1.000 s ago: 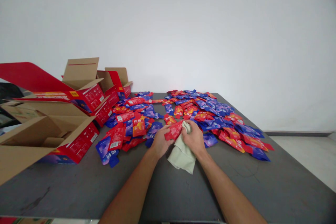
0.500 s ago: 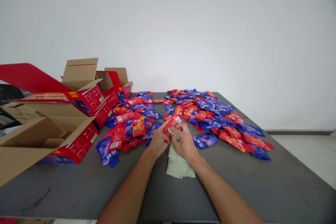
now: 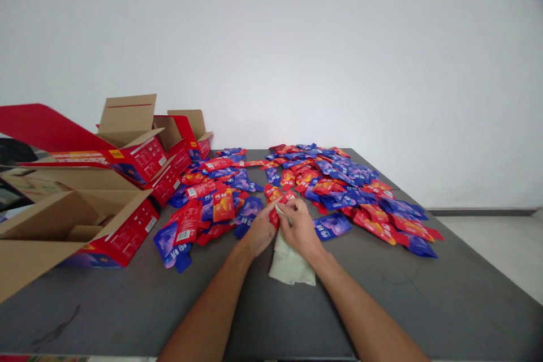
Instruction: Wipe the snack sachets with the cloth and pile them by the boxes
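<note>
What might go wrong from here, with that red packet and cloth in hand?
The left fingers hold the red packet, mostly hidden, so it might crease or slip. The cloth has a loose end below the right fingers that could snag. A blue packet lies close beside the right hand and might get nudged.

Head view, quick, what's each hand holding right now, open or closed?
Left hand: closed, holding a red packet.
Right hand: closed, holding a pale green cloth up by the packet.
</note>
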`<control>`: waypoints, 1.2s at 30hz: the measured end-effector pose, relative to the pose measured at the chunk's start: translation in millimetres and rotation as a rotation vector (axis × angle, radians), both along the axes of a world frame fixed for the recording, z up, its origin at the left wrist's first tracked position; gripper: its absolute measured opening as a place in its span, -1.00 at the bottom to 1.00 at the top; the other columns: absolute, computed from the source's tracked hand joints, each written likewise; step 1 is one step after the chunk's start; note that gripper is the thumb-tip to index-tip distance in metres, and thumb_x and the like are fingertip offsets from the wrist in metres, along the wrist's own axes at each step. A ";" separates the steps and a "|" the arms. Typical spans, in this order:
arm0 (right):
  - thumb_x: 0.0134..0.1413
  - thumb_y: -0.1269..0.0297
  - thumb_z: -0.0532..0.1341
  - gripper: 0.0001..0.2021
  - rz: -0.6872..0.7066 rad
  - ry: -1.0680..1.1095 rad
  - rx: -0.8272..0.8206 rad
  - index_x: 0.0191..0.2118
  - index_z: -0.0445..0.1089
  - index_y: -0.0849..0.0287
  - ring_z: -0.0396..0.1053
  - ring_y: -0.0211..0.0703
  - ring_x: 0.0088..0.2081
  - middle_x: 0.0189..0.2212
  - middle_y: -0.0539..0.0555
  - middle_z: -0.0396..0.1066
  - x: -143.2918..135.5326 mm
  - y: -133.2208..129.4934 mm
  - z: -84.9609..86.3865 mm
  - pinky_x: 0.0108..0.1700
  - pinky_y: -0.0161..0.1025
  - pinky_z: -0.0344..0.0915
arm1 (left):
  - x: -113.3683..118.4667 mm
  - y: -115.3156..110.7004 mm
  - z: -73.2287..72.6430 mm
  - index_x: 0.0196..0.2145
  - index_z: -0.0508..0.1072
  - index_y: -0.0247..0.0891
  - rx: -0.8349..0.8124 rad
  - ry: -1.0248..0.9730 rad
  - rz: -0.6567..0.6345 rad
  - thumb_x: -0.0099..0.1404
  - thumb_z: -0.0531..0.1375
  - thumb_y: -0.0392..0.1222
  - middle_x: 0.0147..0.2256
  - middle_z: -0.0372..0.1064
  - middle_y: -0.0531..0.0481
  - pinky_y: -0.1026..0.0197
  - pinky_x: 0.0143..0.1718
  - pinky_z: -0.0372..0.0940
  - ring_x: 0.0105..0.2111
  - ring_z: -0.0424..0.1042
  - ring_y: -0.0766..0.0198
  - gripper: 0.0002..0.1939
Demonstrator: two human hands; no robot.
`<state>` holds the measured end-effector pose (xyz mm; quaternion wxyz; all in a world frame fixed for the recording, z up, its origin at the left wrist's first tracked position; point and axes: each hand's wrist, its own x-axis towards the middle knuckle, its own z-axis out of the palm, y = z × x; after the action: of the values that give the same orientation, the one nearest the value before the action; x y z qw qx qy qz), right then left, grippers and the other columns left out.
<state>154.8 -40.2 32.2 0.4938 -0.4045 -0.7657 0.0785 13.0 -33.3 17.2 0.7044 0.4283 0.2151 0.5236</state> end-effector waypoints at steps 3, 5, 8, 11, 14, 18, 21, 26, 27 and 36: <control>0.15 0.46 0.15 -0.72 0.117 -0.051 -0.045 -0.08 0.49 0.08 0.27 -0.07 -0.14 -0.22 0.11 0.28 -8.3 -7.9 3.2 -0.10 -0.12 0.31 | -1.8 0.4 6.9 0.25 0.27 -0.18 -0.019 -0.090 0.005 -0.26 0.06 -0.60 0.05 0.45 -0.12 0.11 0.06 0.29 0.07 0.40 0.03 0.04; 0.15 0.47 0.14 -0.71 0.154 -0.044 -0.065 -0.07 0.48 0.08 0.27 -0.07 -0.12 -0.21 0.11 0.28 -10.5 -11.5 5.1 -0.07 -0.12 0.31 | -0.8 1.2 13.6 0.23 0.29 -0.22 -0.042 -0.160 0.026 -0.20 0.09 -0.58 0.00 0.48 -0.14 0.10 0.05 0.30 0.02 0.43 0.05 -0.04; 0.16 0.45 0.14 -0.71 0.133 0.022 -0.078 -0.05 0.47 0.09 0.28 -0.06 -0.07 -0.15 0.14 0.29 -10.1 -13.0 6.2 -0.01 -0.11 0.32 | 0.8 4.6 20.0 0.15 0.36 -0.29 -0.096 -0.231 0.106 0.06 0.18 -0.45 -0.09 0.52 -0.16 0.10 0.01 0.32 -0.08 0.49 0.10 -0.35; 0.16 0.41 0.16 -0.71 0.040 0.114 -0.070 -0.01 0.46 0.09 0.30 -0.05 -0.04 -0.11 0.15 0.30 -6.5 -10.3 7.1 0.03 -0.10 0.32 | -0.9 8.2 20.7 0.06 0.42 -0.28 -0.132 -0.228 0.219 0.19 0.23 -0.31 -0.10 0.52 -0.13 0.17 -0.03 0.34 -0.15 0.51 0.19 -0.55; 0.17 0.36 0.18 -0.71 -0.075 0.189 -0.056 0.01 0.46 0.10 0.32 -0.03 -0.03 -0.11 0.16 0.31 -1.9 -6.8 9.2 0.05 -0.07 0.32 | -5.3 8.7 18.2 0.08 0.40 -0.24 -0.153 -0.174 0.298 0.14 0.30 -0.32 -0.09 0.52 -0.12 0.20 -0.12 0.37 -0.24 0.53 0.24 -0.48; 0.20 0.31 0.17 -0.71 -0.117 0.233 -0.039 0.01 0.46 0.09 0.33 -0.03 -0.02 -0.09 0.17 0.33 0.1 -7.4 12.9 0.08 -0.04 0.31 | -9.2 8.6 12.4 0.07 0.41 -0.22 -0.140 -0.079 0.353 0.04 0.37 -0.33 -0.14 0.55 -0.12 0.18 -0.21 0.39 -0.33 0.53 0.24 -0.40; 0.21 0.30 0.17 -0.71 -0.111 0.258 -0.033 0.03 0.45 0.10 0.33 -0.03 -0.01 -0.07 0.18 0.34 -1.8 -11.3 15.7 0.08 -0.04 0.31 | -7.8 9.9 7.3 -0.01 0.49 -0.27 -0.132 -0.029 0.336 0.01 0.37 -0.35 -0.11 0.54 -0.15 0.15 -0.15 0.38 -0.25 0.53 0.19 -0.47; 0.23 0.30 0.17 -0.72 -0.080 0.269 -0.023 0.04 0.43 0.09 0.34 -0.03 0.02 -0.03 0.18 0.35 -3.8 -15.2 19.8 0.10 -0.04 0.30 | 3.0 8.7 2.9 -0.07 0.55 -0.32 -0.177 0.035 0.191 0.06 0.33 -0.31 -0.17 0.56 -0.16 0.10 -0.06 0.37 -0.17 0.53 0.11 -0.58; 0.23 0.30 0.17 -0.72 -0.071 0.267 -0.019 0.04 0.43 0.09 0.33 -0.03 0.03 -0.03 0.18 0.36 -3.7 -14.9 19.7 0.11 -0.04 0.30 | 5.5 8.2 2.7 -0.09 0.55 -0.33 -0.195 0.038 0.190 0.06 0.33 -0.28 -0.21 0.57 -0.15 0.09 -0.06 0.38 -0.17 0.53 0.10 -0.61; 0.20 0.34 0.17 -0.71 0.065 0.141 -0.044 0.02 0.46 0.06 0.35 -0.06 0.00 -0.06 0.16 0.36 -9.6 -9.9 2.7 0.08 -0.09 0.34 | 7.0 6.6 19.1 -0.02 0.48 -0.23 -0.162 -0.195 0.193 0.29 0.19 0.05 -0.13 0.53 -0.09 0.12 0.02 0.35 -0.06 0.49 0.14 -0.60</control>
<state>145.3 -50.1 34.9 0.5349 -0.3837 -0.7397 0.1396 20.0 -26.7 36.3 0.7003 0.2948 0.2274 0.6090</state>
